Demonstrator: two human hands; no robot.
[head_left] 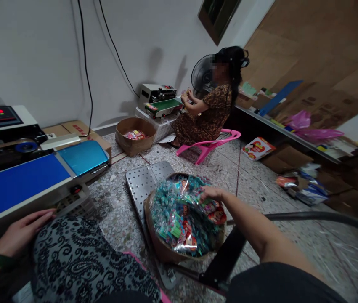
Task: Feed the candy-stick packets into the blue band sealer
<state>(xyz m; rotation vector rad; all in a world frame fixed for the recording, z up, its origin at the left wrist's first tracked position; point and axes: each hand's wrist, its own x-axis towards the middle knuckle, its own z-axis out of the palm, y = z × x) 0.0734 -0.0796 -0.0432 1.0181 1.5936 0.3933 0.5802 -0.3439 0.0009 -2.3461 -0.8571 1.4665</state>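
My right hand [212,194] gripped packets [181,219] in the basket [166,252]; my left hand [24,231] rested open against the machine [17,185].

A pale plastered wall [40,46] carries two black cables [86,63] running down to the speckled terrazzo floor [254,181]. A dark-framed window [218,14] sits high near the corner. Brown cardboard sheets [317,54] line the far side above a long low shelf [279,128]. The light is dim and even.
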